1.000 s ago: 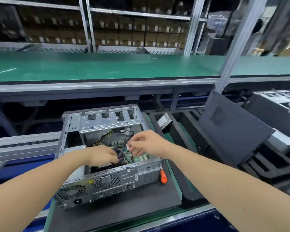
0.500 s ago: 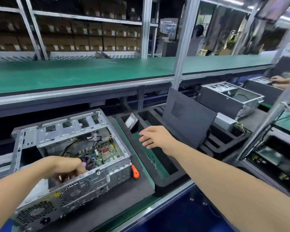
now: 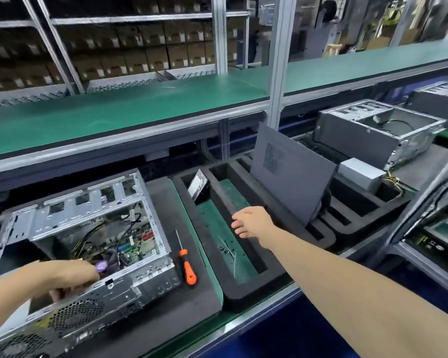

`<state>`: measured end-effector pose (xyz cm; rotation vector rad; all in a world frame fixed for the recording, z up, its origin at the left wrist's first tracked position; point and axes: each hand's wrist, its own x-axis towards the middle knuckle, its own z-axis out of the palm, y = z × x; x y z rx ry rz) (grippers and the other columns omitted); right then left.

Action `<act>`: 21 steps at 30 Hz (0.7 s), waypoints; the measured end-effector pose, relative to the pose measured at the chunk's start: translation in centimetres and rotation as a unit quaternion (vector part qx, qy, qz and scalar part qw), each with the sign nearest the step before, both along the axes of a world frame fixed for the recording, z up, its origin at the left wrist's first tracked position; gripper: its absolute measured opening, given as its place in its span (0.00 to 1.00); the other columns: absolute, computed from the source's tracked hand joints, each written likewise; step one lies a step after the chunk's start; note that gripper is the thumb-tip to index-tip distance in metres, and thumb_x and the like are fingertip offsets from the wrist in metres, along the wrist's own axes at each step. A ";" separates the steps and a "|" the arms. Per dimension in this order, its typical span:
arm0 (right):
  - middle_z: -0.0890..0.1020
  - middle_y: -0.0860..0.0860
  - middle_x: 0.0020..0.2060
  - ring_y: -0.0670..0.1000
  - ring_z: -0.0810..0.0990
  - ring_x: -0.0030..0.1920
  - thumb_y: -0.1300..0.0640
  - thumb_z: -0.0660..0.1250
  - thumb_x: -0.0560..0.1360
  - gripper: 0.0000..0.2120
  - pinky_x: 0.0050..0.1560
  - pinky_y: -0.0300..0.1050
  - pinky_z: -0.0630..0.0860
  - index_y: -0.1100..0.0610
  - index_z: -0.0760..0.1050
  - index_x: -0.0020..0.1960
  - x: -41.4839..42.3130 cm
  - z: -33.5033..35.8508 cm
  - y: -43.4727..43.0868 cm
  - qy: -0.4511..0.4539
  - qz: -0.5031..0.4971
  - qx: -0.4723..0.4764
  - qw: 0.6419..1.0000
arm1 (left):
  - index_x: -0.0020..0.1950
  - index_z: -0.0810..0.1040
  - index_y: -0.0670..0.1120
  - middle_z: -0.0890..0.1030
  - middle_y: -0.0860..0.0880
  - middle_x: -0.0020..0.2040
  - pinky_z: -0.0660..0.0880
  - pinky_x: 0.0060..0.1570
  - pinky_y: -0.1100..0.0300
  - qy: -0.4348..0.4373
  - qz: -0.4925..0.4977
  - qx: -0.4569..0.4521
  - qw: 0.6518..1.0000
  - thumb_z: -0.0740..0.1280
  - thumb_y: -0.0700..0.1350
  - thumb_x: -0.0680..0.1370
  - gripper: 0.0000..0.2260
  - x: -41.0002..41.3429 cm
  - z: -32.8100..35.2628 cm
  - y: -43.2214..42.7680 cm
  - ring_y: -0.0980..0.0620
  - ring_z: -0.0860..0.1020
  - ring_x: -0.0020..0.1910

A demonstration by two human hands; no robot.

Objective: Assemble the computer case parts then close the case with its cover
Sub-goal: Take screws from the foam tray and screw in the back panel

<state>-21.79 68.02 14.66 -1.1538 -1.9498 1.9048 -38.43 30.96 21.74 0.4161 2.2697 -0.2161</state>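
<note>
Computer case [image 3: 88,228]: lid off, on dark mat [image 3: 166,319], left | foam tray [image 3: 243,298]: just beside case, right | cover [image 3: 295,177]: upright in tray's far slot | left hand [image 3: 70,277]: fingers curled over case's rear wall | right hand [image 3: 251,223]: fingers relaxed, empty, above tray | screwdriver [image 3: 188,267]: flat between case and tray.

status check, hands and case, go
left hand grips computer case rear wall. right hand open, empty, over foam tray. cover off, leaning in tray. path looks clear.
</note>
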 end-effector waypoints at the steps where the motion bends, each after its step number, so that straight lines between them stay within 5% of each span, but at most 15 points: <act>1: 0.85 0.60 0.39 0.54 0.80 0.35 0.62 0.69 0.80 0.06 0.35 0.44 0.79 0.64 0.82 0.53 -0.4 -0.8 0.7 -0.008 0.005 0.000 1.000 | 0.46 0.71 0.45 0.72 0.49 0.38 0.69 0.28 0.65 0.005 0.016 0.010 1.000 0.60 0.41 0.84 0.07 -0.3 -0.5 0.5 0.54 0.70 0.30; 6: 0.85 0.60 0.40 0.53 0.81 0.35 0.63 0.69 0.80 0.06 0.41 0.46 0.83 0.65 0.83 0.52 -3.0 -4.1 2.6 -0.041 0.087 0.019 0.995 | 0.39 0.78 0.43 0.81 0.47 0.32 0.68 0.28 0.62 0.127 0.075 0.103 0.984 0.64 0.38 0.78 0.08 -0.7 0.3 2.9 0.49 0.75 0.26; 11: 0.87 0.59 0.42 0.51 0.82 0.35 0.63 0.66 0.80 0.09 0.47 0.49 0.87 0.64 0.85 0.49 -5.8 -6.1 4.2 -0.079 0.156 0.090 0.980 | 0.38 0.78 0.51 0.81 0.55 0.31 0.69 0.35 0.58 0.383 0.058 0.316 0.866 0.70 0.43 0.75 0.07 1.9 2.3 9.9 0.53 0.79 0.34; 14: 0.87 0.61 0.47 0.54 0.83 0.40 0.64 0.64 0.80 0.11 0.53 0.56 0.85 0.67 0.85 0.51 -6.8 -6.9 5.1 -0.109 0.200 0.139 0.964 | 0.40 0.78 0.51 0.81 0.55 0.35 0.70 0.39 0.59 0.352 0.006 0.395 0.848 0.69 0.38 0.73 0.08 3.9 2.1 16.3 0.54 0.78 0.37; 17: 0.84 0.61 0.56 0.56 0.78 0.49 0.63 0.62 0.81 0.14 0.59 0.52 0.81 0.67 0.81 0.62 -7.9 -7.2 5.2 -0.141 0.273 0.175 0.935 | 0.45 0.79 0.52 0.81 0.56 0.41 0.68 0.38 0.73 0.240 0.003 0.408 0.881 0.67 0.37 0.74 0.09 5.0 -0.4 22.3 0.58 0.78 0.41; 21: 0.78 0.60 0.51 0.57 0.75 0.48 0.61 0.61 0.83 0.08 0.48 0.46 0.73 0.62 0.77 0.58 -8.5 -8.2 3.7 -0.180 0.369 0.228 0.883 | 0.54 0.82 0.48 0.82 0.53 0.47 0.71 0.36 0.74 0.151 0.068 0.365 0.916 0.62 0.36 0.77 0.13 4.9 -6.2 26.6 0.50 0.81 0.46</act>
